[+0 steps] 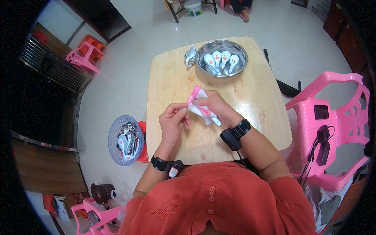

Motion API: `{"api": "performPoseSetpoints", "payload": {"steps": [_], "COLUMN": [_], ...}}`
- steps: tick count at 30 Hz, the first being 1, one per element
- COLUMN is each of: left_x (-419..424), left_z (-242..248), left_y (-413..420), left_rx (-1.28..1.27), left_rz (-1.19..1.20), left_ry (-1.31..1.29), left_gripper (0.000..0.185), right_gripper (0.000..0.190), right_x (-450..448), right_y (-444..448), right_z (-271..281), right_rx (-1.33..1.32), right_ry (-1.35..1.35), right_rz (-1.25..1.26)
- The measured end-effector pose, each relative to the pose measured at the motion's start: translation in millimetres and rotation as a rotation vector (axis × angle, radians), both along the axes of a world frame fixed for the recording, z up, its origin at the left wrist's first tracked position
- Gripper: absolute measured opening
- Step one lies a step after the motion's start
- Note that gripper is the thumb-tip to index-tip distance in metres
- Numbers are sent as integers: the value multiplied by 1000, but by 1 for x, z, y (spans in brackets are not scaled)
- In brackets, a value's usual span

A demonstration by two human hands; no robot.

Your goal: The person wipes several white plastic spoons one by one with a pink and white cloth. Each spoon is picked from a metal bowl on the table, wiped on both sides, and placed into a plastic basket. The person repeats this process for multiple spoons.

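My right hand (216, 104) grips a pink-and-white cloth (197, 93) bunched around a white spoon. Only the spoon's handle end (217, 121) shows below the cloth; the rest is hidden. My left hand (176, 116) is at the cloth's left edge, its index fingertip touching there and the other fingers loosely curled. Whether it pinches anything is unclear. Beyond both hands, a stainless steel basin (202, 69) holds several white ceramic soup spoons (225, 57) with red flower prints. Left of the basin lie a white spoon (191, 53) and some shiny metal pieces (189, 61).
A grey-blue plastic basket (113, 147) of spoons and metal cutlery stands off the wooden table's (170, 85) left edge, over something red. To the right, a pink plastic chair (311, 117) carries a phone-like device and black cables. A person's foot (244, 16) shows beyond the table.
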State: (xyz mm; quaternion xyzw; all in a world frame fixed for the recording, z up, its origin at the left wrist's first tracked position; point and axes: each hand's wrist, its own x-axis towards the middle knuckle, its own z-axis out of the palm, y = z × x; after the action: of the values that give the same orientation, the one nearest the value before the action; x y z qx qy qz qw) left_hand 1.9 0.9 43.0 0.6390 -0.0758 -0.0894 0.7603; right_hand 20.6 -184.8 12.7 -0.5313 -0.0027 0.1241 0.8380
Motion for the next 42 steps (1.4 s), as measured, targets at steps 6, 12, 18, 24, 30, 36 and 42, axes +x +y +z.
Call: {"api": "performPoseSetpoints", "payload": {"steps": [6,12,18,24,30,36,42], "left_x": [15,9,11,9,10,12,6], "left_z": [-14,-28,-40,-31,-32,-42,-56], "left_y": [-1,4,-4,8,6,7,4], "left_rx": [130,207,119,138,146,174,240], "left_rz": [46,33,24,3,35,63,6], "left_ry": [97,59,-91,-21,8,60,2], "left_gripper": [13,18,16,17,18,20,19], "right_gripper": [26,33,39,43,42,36,31], "right_x": [1,4,3,1,1,-2,-4], "right_y": [8,9,6,6,4,0,-1], "right_z": [-11,-18,-15,-10,-3,4,8], "right_rx": [-176,-610,-711,-833,-970,-1158,-1270], "right_ry": [-97,-255,-278,-343,-318,-334,-368], "right_rz": [124,145,192,191,246,322,337]}}
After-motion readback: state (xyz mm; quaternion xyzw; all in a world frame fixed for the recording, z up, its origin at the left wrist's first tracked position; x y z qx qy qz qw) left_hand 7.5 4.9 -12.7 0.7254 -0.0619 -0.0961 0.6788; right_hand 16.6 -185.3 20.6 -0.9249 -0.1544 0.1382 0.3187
